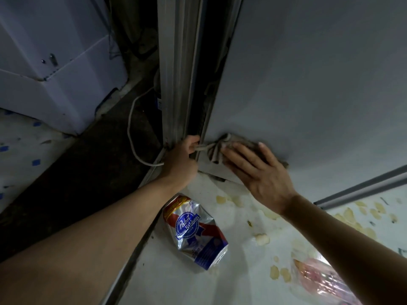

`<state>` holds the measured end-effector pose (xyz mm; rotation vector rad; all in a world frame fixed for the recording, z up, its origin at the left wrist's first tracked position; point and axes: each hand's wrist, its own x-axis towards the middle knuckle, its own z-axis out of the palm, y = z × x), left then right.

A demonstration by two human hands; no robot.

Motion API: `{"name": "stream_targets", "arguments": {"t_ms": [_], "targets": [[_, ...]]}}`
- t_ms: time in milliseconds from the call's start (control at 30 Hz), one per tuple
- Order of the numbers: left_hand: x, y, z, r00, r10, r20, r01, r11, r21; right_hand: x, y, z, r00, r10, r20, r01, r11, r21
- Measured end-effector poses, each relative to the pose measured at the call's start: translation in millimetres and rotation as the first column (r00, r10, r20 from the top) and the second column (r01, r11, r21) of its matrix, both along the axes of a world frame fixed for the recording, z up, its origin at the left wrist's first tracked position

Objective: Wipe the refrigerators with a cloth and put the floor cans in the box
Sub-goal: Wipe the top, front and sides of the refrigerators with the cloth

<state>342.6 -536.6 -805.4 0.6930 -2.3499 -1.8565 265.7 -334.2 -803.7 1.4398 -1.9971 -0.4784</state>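
Note:
A grey-brown cloth (217,148) lies bunched against the low corner of a pale grey refrigerator (308,84). My right hand (253,170) presses flat on the cloth, fingers spread. My left hand (182,157) grips a twisted end of the same cloth at the refrigerator's left edge. A crushed silver, blue and red can (193,230) lies on the stained white floor just below my hands. A second can (319,280), pinkish and blurred, lies at the bottom right.
A dark gap with a grimy metal frame (176,73) runs left of the refrigerator. A white cable (132,133) loops on the dark floor. Another white appliance (50,69) stands at the upper left. Yellow stains (262,238) dot the floor.

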Motion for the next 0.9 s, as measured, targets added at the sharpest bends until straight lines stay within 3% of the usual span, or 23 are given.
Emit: {"name": "stream_targets", "arguments": {"t_ms": [67,133,200,300,367,433,500,567,633,700,767,800,833,900], "targets": [[2.1,5.8,0.9,1.0,0.005,-0.003,-0.005,1.0,0.021,-2.4,3.9,-9.4,0.999,-0.025,-0.023,0.026,0.998,0.06],[3.0,10.8,3.6,0.999,0.024,-0.025,-0.024,0.999,0.023,-1.5,5.3,-27.5,0.998,-0.059,-0.02,0.062,0.963,0.263],[3.8,15.8,6.0,0.998,0.046,-0.051,-0.043,0.998,0.055,0.0,8.5,-44.0,0.994,-0.109,-0.025,0.107,0.865,0.49],[1.7,19.6,5.6,0.997,0.067,-0.049,-0.064,0.996,0.053,2.9,10.6,-47.4,0.991,-0.112,-0.076,0.135,0.824,0.55],[0.0,23.0,4.8,0.996,0.074,-0.044,-0.072,0.997,0.039,0.5,18.2,-32.2,0.995,-0.078,-0.055,0.093,0.903,0.42],[-0.5,26.1,3.9,0.997,0.074,-0.034,-0.075,0.997,-0.021,-6.2,31.4,-11.2,1.0,0.006,-0.015,-0.004,0.991,0.131],[-0.8,29.6,4.0,0.997,0.077,-0.015,-0.078,0.994,-0.074,-13.9,47.4,6.2,0.997,0.063,-0.035,-0.066,0.993,-0.101],[-1.6,34.2,4.8,0.996,0.091,0.001,-0.091,0.992,-0.086,-16.8,59.8,10.6,0.997,0.064,-0.045,-0.072,0.981,-0.183],[-2.1,39.8,7.0,0.994,0.109,0.011,-0.108,0.99,-0.093,-14.1,65.3,1.1,0.998,0.037,-0.042,-0.041,0.995,-0.089],[-2.7,43.9,7.9,0.993,0.119,0.009,-0.117,0.987,-0.11,-7.4,68.6,-19.1,1.0,0.005,-0.005,-0.004,0.977,0.215],[-3.5,46.5,8.0,0.992,0.128,0.004,-0.126,0.984,-0.124,-3.8,69.5,-39.1,0.998,-0.039,0.041,0.012,0.849,0.528],[-3.8,47.8,8.4,0.992,0.13,0.005,-0.128,0.983,-0.129,-2.4,66.9,-43.4,0.996,-0.069,0.048,0.026,0.796,0.604],[-4.4,48.4,8.4,0.991,0.134,0.006,-0.132,0.982,-0.132,-1.0,64.1,-43.3,0.996,-0.071,0.052,0.023,0.779,0.627],[-5.0,50.3,8.4,0.991,0.137,0.005,-0.135,0.982,-0.134,-0.5,65.9,-38.2,0.999,-0.007,0.039,-0.014,0.852,0.523]]}}
